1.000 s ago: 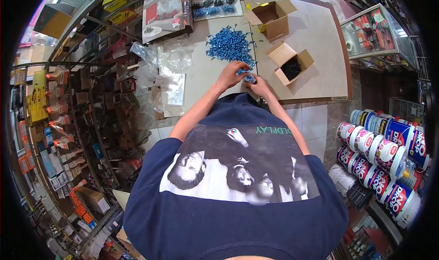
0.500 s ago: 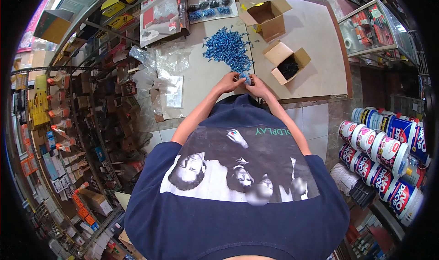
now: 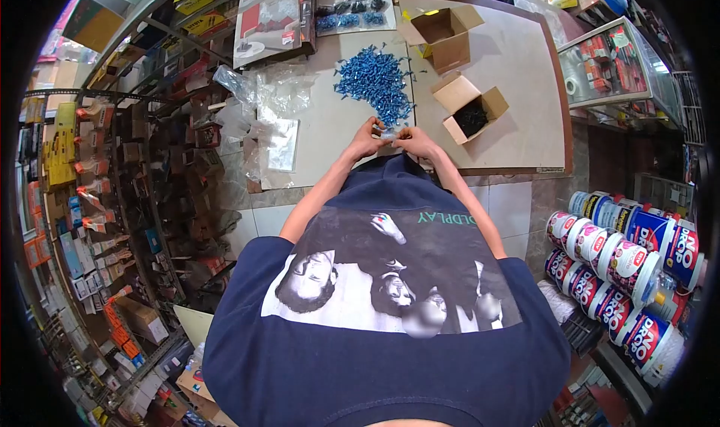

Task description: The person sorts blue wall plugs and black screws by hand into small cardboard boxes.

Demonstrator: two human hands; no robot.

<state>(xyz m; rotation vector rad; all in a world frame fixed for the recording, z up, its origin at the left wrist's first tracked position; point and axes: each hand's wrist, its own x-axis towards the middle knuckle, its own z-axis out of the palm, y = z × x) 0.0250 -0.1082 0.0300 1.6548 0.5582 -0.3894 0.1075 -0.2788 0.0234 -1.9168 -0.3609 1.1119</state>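
Note:
Near the table's front edge, my left hand (image 3: 364,139) and my right hand (image 3: 418,142) face each other, their fingers closed on a small clear plastic bag (image 3: 388,135). How full the bag is I cannot make out. Just beyond my fingertips lies a heap of small blue screw-like pieces (image 3: 373,80), its narrow end reaching toward my hands. To the right stands an open cardboard box (image 3: 454,128) with dark small pieces inside, too small to name.
Another open cardboard box (image 3: 448,54) sits farther back. Clear plastic bags (image 3: 281,89) and a white flat packet (image 3: 282,145) lie to the left, below a large Vinitex-like printed box (image 3: 271,22). A tray of packed small bags (image 3: 354,14) is at the back. Paint buckets (image 3: 611,262) are stacked right.
My left hand has shifted slightly left and my right hand's fingers have come over the bag's top. The bag now shows clearer, with less blue. The view has tilted a little.

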